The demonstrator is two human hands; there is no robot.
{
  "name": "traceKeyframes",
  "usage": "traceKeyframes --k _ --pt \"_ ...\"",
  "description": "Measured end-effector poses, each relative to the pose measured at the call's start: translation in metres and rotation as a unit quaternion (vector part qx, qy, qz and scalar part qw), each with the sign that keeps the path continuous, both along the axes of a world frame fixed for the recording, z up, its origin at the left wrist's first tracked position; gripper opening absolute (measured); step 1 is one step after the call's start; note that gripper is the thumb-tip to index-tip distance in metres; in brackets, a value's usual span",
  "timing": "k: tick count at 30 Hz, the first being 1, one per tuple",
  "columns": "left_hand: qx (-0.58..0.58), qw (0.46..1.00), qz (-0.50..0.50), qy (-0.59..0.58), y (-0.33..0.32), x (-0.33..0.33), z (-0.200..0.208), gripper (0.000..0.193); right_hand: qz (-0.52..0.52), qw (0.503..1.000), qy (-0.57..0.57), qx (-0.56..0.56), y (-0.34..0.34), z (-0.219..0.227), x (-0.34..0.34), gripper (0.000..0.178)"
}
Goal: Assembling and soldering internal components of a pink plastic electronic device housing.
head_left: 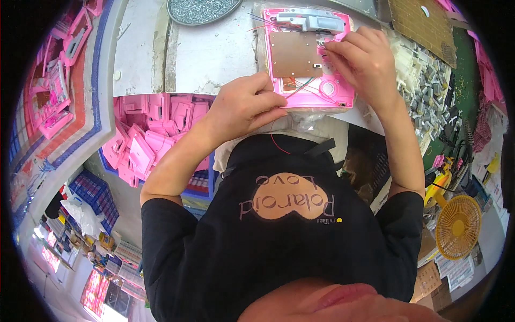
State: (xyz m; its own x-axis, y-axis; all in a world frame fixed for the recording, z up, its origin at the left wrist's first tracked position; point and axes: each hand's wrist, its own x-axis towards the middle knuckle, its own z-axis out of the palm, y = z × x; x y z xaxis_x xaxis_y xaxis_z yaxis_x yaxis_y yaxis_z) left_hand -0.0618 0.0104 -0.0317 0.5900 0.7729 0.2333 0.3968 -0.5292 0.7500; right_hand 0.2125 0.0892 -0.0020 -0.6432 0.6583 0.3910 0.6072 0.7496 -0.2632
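A pink plastic casing (pixel 343 99) lies open on the bench in front of me. A brown circuit board (pixel 292 53) sits in it, with a grey plastic mechanism (pixel 311 22) along its far edge. Thin green and red wires (pixel 303 87) run across the near part of the casing. At the near left corner my left hand (pixel 241 104) is closed, thumb and finger pinching a thin wire; a red wire dangles below it. My right hand (pixel 367 61) has its fingertips pinched at the board's right edge. Whatever is between them is too small to make out.
A round metal tray of screws (pixel 201 11) stands at the far left. Below the bench's left part, a blue crate holds pink plastic parts (pixel 155 134). Grey and white plastic pieces (pixel 424 80) are heaped at right, beside a brown board panel (pixel 421 27). A yellow fan (pixel 457 226) stands lower right.
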Motion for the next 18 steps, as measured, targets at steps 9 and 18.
traceKeyframes --k 9,18 --pt "-0.006 1.000 0.007 -0.003 -0.001 0.001 0.001 0.020 -0.011 0.999 -0.043 0.025 0.010 -0.004 -0.003 0.013" --pt "-0.001 1.000 0.004 -0.002 -0.001 0.000 0.001 0.021 0.053 0.994 -0.087 -0.034 0.022 0.007 -0.001 0.017"
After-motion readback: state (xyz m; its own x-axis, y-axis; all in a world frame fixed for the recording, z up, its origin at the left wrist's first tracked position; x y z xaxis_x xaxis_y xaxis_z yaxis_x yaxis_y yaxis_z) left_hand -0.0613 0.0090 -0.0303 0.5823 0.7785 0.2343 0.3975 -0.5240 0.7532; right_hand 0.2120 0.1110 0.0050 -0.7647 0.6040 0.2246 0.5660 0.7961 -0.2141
